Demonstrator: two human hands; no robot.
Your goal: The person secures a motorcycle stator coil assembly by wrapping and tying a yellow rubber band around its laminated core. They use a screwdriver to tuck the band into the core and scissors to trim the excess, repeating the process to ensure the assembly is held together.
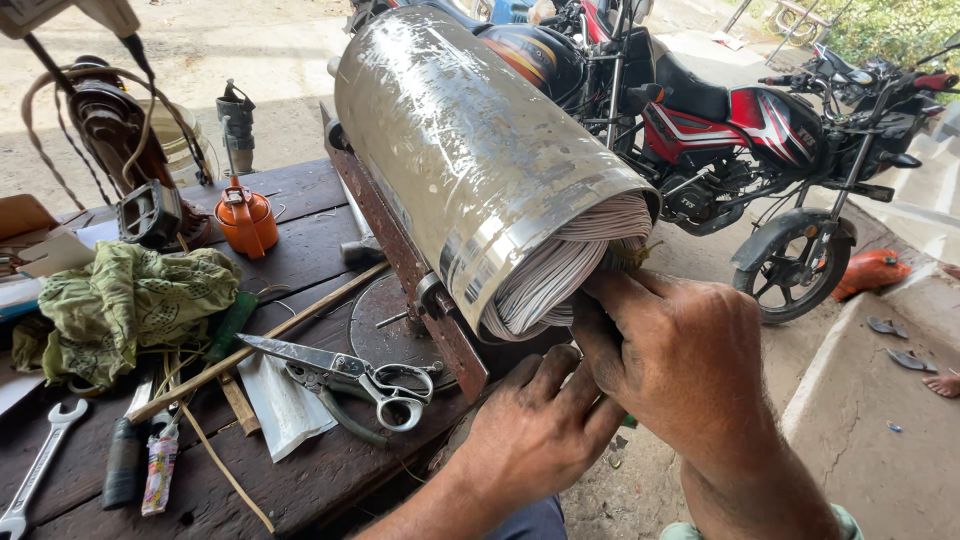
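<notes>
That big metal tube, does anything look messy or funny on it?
Yes. The tube has a bunch of white wires bulging out of its open end in loops, and its shiny skin is smeared and scuffed. Both hands, left and right, press at that end.

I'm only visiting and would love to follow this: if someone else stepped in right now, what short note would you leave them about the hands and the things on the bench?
Right hand: pressed against the white wire coils at the open end of the metal cylinder, fingers at the bundle.
Left hand: just below that end, beside the right hand, holding nothing that shows.
The cylinder lies on its side on a rusty stand at the edge of the wooden bench.
Scissors, a spanner, an orange oil can and a green cloth lie untouched on the bench.
Done: coils sit inside the cylinder. Left: the bulging end, in hand.
</notes>
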